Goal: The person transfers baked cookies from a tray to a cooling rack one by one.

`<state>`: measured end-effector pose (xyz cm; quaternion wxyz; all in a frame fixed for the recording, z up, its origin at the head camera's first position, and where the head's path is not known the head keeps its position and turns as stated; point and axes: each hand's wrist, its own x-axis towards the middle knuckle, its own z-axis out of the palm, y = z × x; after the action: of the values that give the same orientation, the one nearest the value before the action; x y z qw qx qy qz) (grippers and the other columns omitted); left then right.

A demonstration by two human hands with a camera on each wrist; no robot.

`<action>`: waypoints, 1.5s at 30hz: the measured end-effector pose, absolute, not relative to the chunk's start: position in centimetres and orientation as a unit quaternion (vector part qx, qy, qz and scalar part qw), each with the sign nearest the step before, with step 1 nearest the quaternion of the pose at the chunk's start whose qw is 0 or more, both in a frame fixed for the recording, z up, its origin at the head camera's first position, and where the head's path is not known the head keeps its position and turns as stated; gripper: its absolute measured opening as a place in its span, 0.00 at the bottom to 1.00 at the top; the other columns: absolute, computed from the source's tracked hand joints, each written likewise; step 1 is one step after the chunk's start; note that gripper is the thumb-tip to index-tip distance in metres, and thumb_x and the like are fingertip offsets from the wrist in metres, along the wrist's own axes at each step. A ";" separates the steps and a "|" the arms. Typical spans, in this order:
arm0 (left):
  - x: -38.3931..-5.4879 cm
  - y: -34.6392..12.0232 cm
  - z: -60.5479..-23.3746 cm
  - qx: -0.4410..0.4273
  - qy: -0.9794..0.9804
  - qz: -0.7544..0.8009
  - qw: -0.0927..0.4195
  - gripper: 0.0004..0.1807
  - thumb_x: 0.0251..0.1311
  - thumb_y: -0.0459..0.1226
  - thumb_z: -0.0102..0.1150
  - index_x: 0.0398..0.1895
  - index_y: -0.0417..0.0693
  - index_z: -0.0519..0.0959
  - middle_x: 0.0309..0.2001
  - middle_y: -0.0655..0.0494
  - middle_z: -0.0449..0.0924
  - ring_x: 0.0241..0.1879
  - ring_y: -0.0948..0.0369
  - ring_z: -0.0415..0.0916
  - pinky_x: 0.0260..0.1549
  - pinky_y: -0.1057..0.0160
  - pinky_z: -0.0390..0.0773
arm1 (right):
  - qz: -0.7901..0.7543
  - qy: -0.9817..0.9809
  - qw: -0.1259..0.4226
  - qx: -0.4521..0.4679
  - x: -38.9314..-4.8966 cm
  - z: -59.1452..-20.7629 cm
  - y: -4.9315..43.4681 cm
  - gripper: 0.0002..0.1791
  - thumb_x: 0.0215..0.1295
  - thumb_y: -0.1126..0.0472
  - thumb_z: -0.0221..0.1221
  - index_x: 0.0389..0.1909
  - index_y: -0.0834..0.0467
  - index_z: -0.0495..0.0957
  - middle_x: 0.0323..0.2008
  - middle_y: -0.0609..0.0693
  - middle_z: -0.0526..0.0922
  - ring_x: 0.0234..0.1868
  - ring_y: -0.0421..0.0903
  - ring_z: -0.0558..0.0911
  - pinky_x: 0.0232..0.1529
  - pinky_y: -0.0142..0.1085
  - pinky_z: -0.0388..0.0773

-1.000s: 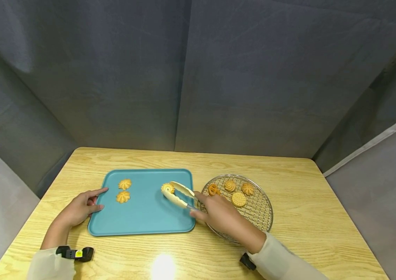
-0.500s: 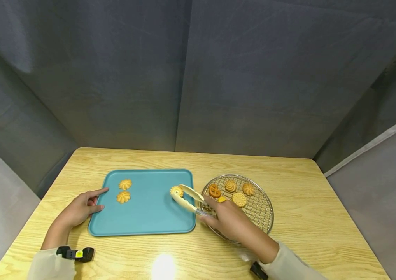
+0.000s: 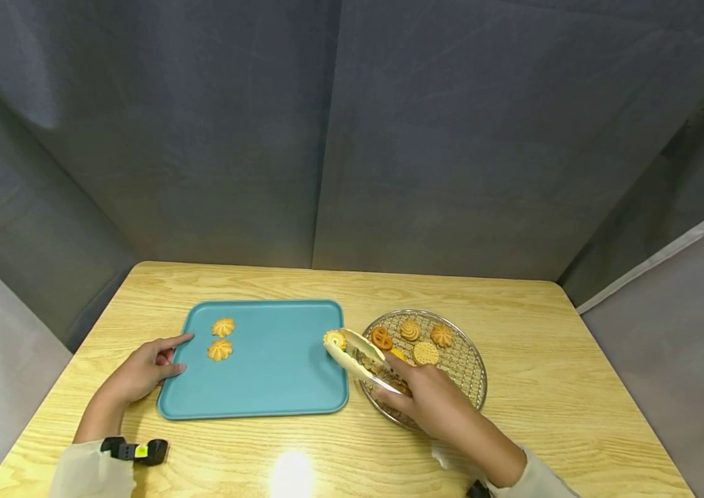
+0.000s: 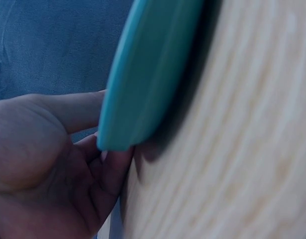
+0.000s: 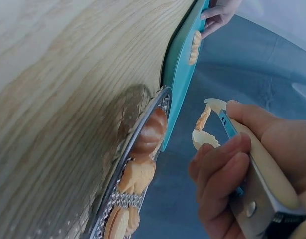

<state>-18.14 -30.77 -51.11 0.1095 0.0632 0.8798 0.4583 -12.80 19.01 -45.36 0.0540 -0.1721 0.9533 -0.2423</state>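
Note:
My right hand [image 3: 427, 394] grips tongs [image 3: 347, 360] with cream-coloured heads. A ridged piped cookie [image 3: 334, 339] is pinched between those heads, over the right edge of the blue-green tray [image 3: 265, 373]. In the right wrist view the same cookie [image 5: 203, 118] spans the gap of the tongs, held away from the rack. On the left, my left hand [image 3: 140, 373] holds the tray's left edge, thumb and forefinger apart along it. The left wrist view shows curled fingers [image 4: 110, 174] at the tray's lower side. Two flower-shaped cookies [image 3: 221, 339] lie at the tray's left end.
A round wire rack [image 3: 467, 387] sits right of the tray, partly under my right hand. It carries a pretzel [image 3: 381, 337], a swirl cookie [image 3: 410, 330], a flower-shaped cookie [image 3: 442, 335], a round dimpled biscuit [image 3: 426, 353] and a brown piece [image 5: 152, 133]. Grey curtains [image 3: 227, 173] surround the wooden table.
My right hand has moved right, carrying the tongs and the piped cookie from over the tray to its right edge beside the rack. My left hand stays at the tray.

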 end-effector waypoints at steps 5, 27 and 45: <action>-18.1 -30.8 -51.1 0.062 0.881 0.455 0.110 0.34 0.68 0.25 0.60 0.76 0.32 0.64 0.33 0.47 0.63 0.23 0.60 0.60 0.22 0.64 0.69 | -0.243 0.956 0.042 -0.161 -12.3 -45.4 19.8 0.36 0.67 0.45 0.68 0.72 0.55 0.74 0.18 0.39 0.71 0.15 0.35 0.66 0.18 0.32 0.66; -18.3 -30.8 -51.0 0.065 0.883 0.452 0.111 0.34 0.68 0.25 0.60 0.77 0.32 0.63 0.32 0.48 0.63 0.22 0.61 0.59 0.22 0.64 0.68 | -0.270 0.955 0.063 -0.109 -9.9 -45.5 23.5 0.40 0.68 0.41 0.65 0.75 0.57 0.69 0.12 0.39 0.64 0.15 0.34 0.59 0.24 0.32 0.66; -18.2 -30.6 -51.0 0.061 0.885 0.448 0.113 0.34 0.69 0.25 0.60 0.77 0.33 0.63 0.32 0.48 0.63 0.22 0.61 0.60 0.22 0.64 0.69 | -0.255 0.963 0.072 -0.044 -7.8 -46.0 27.5 0.43 0.69 0.35 0.61 0.75 0.60 0.69 0.31 0.52 0.85 0.40 0.43 0.82 0.46 0.53 0.81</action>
<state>-18.17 -30.56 -50.99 0.1128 0.0609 0.8850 0.4476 -7.85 27.47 -46.01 0.0723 -0.0436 0.9632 -0.2553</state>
